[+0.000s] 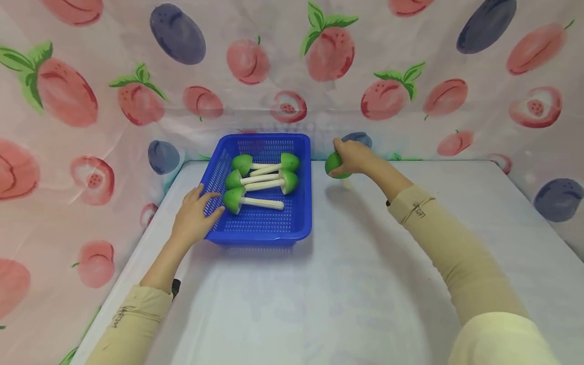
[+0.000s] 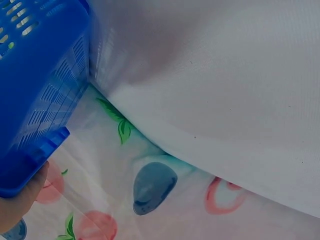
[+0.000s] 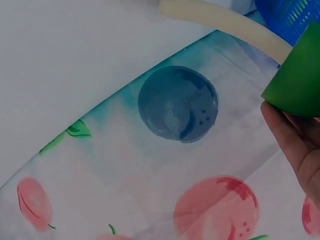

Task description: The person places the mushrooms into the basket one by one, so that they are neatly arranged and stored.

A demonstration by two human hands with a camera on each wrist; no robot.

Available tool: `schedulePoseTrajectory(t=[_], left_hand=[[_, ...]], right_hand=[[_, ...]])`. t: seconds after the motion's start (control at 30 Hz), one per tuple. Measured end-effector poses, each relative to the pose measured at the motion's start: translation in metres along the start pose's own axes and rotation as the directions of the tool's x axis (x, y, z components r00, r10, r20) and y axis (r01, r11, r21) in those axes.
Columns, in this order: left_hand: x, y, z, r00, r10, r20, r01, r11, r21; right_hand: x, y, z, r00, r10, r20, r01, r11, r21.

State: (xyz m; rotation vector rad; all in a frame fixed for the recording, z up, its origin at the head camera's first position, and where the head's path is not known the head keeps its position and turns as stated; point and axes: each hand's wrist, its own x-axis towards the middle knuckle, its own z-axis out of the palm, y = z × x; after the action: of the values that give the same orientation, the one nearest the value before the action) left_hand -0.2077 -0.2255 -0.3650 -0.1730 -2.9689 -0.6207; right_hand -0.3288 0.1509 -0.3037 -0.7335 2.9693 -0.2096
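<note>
My right hand (image 1: 353,156) grips a toy mushroom by its green cap (image 1: 334,165), above the table just right of the blue basket (image 1: 303,203). In the right wrist view the mushroom's long pale stem (image 3: 235,25) sticks out to the left from the cap (image 3: 297,75), with fingertips (image 3: 280,125) against the cap's edge. My left hand (image 1: 193,215) holds the basket's left rim, its thumb and forefinger reaching over it; in the left wrist view a finger (image 2: 37,182) lies along the rim's outer side. Inside the basket lie several similar toy mushrooms (image 1: 262,203), green-capped with ribbed white stems.
The basket stands on a white-covered table (image 1: 319,304) near its back edge. A fruit-printed cloth (image 1: 255,101) hangs behind the table and along its left side. Both forearms wear beige sleeves (image 1: 456,253).
</note>
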Motion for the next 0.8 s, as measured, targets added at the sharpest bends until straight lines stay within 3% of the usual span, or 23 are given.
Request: schedulePoseTrajectory(t=[0.37, 0.8], left_hand=[[0.002, 0.003, 0.003, 1.000, 0.011, 0.015, -0.011, 1.000, 0.006], [-0.002, 0.002, -0.002, 1.000, -0.001, 0.011, 0.001, 1.000, 0.003]], right_hand=[[-0.034, 0.022, -0.009, 0.989, -0.124, 0.081, 0.114, 0.986, 0.125], [-0.060, 0.026, 0.011, 0.983, -0.170, -0.066, 0.181, 0.947, 0.264]])
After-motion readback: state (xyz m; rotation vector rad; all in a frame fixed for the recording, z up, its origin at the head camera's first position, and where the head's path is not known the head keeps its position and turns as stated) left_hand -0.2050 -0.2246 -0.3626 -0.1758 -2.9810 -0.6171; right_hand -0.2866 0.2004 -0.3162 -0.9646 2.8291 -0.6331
